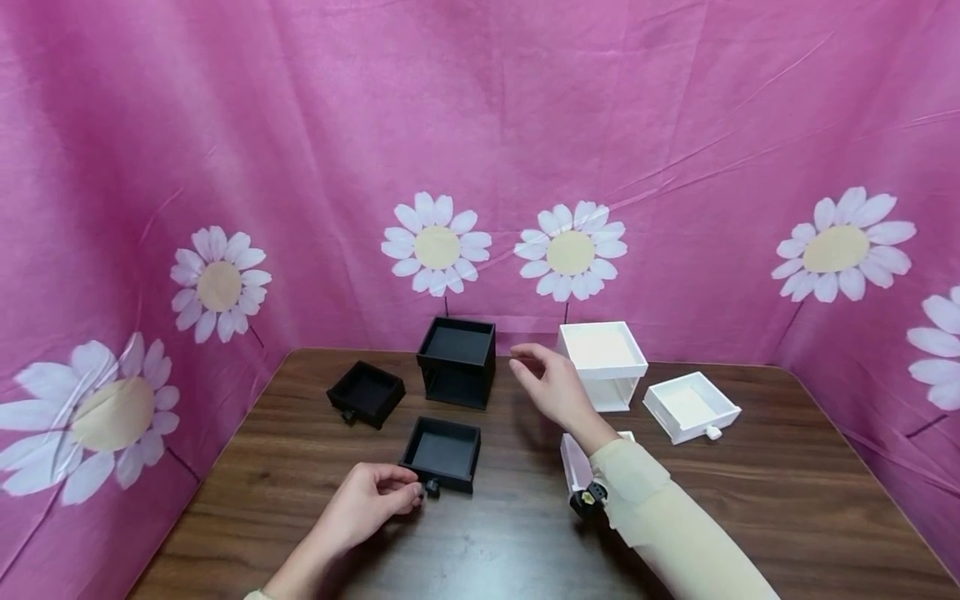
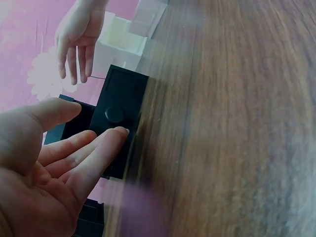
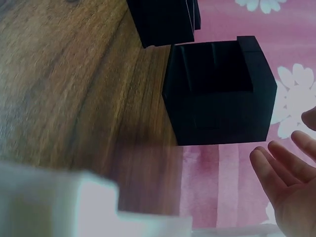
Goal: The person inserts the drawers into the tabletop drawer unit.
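Observation:
My left hand point(image 1: 371, 502) is at the front left corner of a small black drawer point(image 1: 456, 481). Its fingertips point(image 2: 117, 133) lie beside the drawer's round knob point(image 2: 114, 114), with the thumb apart from them and nothing gripped. Behind that drawer stands a black box point(image 1: 480, 377) with an open front. Between this box and a white box point(image 1: 603, 367), my right hand point(image 1: 553, 385) hovers with loosely bent fingers and holds nothing. In the right wrist view its fingers point(image 3: 269, 173) are spread near the black box's lower corner.
Another black drawer point(image 1: 382, 406) lies at the left, and a white drawer point(image 1: 678, 425) with a knob lies right of the white box. A second white drawer point(image 1: 573, 462) is partly hidden under my right forearm. A pink flowered curtain point(image 1: 495, 125) hangs behind the wooden table point(image 1: 510, 550).

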A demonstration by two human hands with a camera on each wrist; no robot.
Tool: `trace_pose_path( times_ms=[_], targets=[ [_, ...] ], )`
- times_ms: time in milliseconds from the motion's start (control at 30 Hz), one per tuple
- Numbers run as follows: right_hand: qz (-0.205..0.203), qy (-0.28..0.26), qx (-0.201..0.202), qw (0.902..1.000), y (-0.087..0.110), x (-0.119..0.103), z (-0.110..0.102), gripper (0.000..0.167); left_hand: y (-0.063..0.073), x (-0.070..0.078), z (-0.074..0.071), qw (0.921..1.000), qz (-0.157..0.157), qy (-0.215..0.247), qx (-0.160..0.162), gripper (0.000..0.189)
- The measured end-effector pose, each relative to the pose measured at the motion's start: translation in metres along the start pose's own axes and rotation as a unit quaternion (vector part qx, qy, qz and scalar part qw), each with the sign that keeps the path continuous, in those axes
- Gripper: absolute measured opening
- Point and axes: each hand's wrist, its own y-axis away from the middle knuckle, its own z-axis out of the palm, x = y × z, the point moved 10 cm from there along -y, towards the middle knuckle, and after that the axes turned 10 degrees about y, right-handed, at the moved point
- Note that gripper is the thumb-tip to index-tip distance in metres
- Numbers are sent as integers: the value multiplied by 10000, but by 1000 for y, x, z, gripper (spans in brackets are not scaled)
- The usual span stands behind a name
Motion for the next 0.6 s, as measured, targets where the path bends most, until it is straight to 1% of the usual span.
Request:
trace_pose_path(
  times_ms=[100, 267, 433, 600],
  targets=[
    [96, -106, -61, 9999, -2, 1, 5, 35, -2, -4, 3, 9997, -94, 196, -78, 27],
    [92, -193, -26, 9998, -9, -1, 9, 37, -6, -8, 8, 9988, -218, 396, -165, 26],
    [108, -332, -40, 9994, -14, -2, 16, 38, -9, -10, 12, 9984, -279, 475, -131, 28],
    [199, -437, -80, 9988, -18, -1, 23, 40, -10, -15, 15, 9974, -424, 576, -73, 30]
  ],
)
